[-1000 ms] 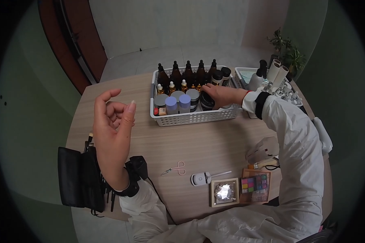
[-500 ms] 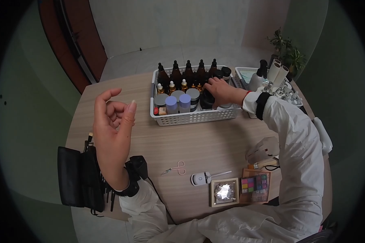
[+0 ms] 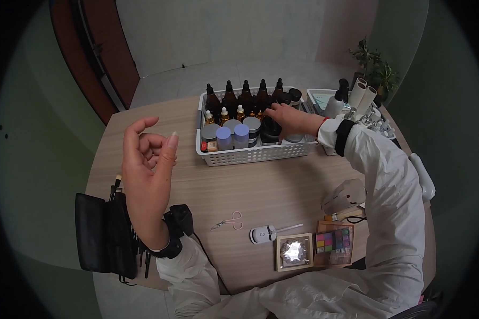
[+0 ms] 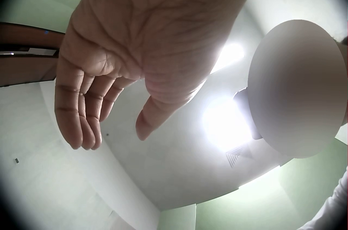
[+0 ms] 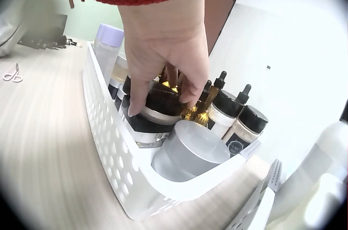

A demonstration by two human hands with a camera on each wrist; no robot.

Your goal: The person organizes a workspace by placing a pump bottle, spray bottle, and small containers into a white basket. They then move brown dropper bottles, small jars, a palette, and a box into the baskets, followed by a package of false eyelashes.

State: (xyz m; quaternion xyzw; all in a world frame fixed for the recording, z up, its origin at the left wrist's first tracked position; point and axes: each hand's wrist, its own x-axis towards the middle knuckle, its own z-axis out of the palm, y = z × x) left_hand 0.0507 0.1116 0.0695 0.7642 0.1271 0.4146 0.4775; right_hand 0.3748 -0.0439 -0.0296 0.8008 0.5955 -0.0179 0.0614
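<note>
My right hand [image 3: 294, 121] reaches down into a white perforated basket [image 3: 258, 156]. Its thumb and fingers grip a dark round jar [image 5: 165, 101] from above, seen best in the right wrist view. Directly below that jar is another black-lidded jar [image 5: 142, 123], and a frosted grey jar [image 5: 190, 151] stands in the basket corner beside them. My left hand [image 3: 149, 186] is raised above the left side of the table, fingers loosely bent around nothing. In the left wrist view the same hand [image 4: 147, 40] hangs against the ceiling.
Dark dropper bottles [image 3: 246, 98] line the basket's back; lilac-capped bottles [image 3: 241, 137] stand in front. A second basket [image 3: 315, 98] with a pump bottle [image 3: 335, 106] adjoins it. Nearer lie pink scissors [image 3: 233, 220], a palette [image 3: 335, 243], a framed box [image 3: 294, 252] and a black brush case [image 3: 98, 234].
The right hand has turned more palm-down over the dark jar, which was tilted toward the camera and now sits flatter, largely covered by the fingers. The left hand stays put.
</note>
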